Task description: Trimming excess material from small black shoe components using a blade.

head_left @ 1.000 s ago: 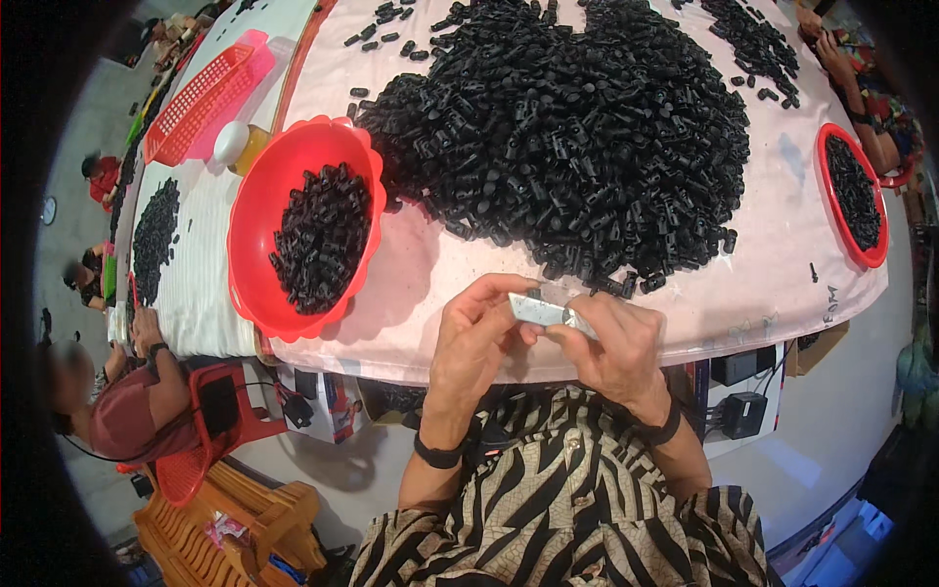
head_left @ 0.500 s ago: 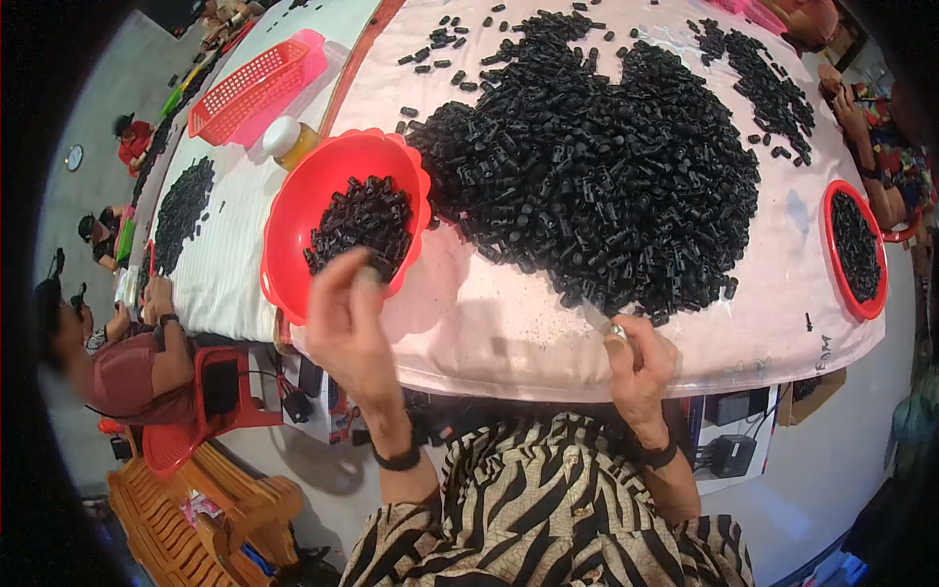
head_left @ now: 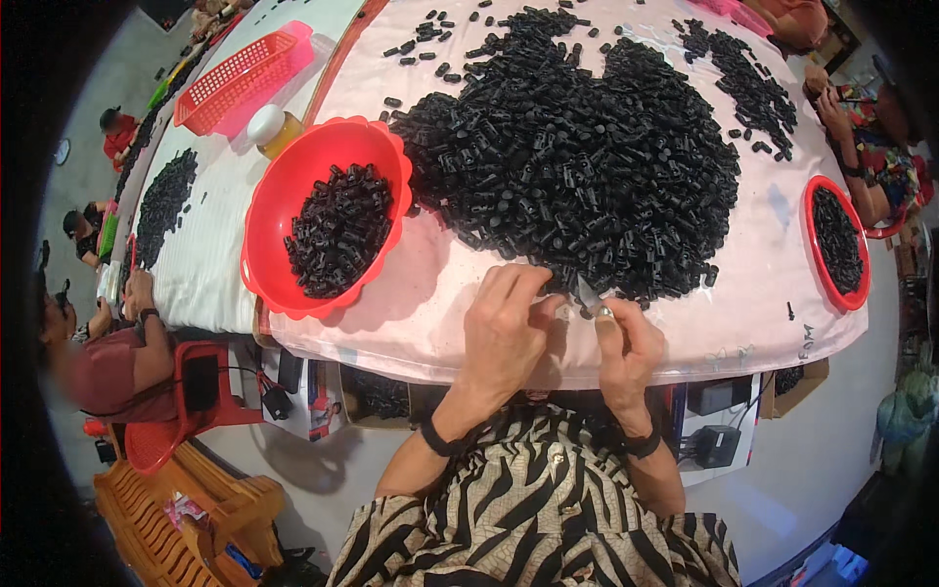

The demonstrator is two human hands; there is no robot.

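A large heap of small black plastic parts (head_left: 587, 166) covers the middle of the pink-covered table. At its near edge, my left hand (head_left: 504, 328) has thumb and forefinger closing around a small black plastic part (head_left: 559, 284); the fingertips partly hide it. Just to the right, my right hand (head_left: 626, 347) is closed on a small knife, whose pale, pointed blade (head_left: 587, 293) rises from the fingers toward the heap. Left of the heap stands a red scalloped bowl (head_left: 264, 249), partly filled with the same black parts (head_left: 340, 232).
A jar with a white lid (head_left: 266, 125) stands behind the bowl, near a red perforated basket (head_left: 240, 83). At the right edge sits a red basket (head_left: 814, 230) of black parts. Another person (head_left: 117, 367) works at the left. A wooden bench (head_left: 186, 509) stands at lower left.
My left hand has moved from over the red bowl rightward to the heap's near edge, beside the knife. My right hand stays near the heap. The whole view has shifted slightly.
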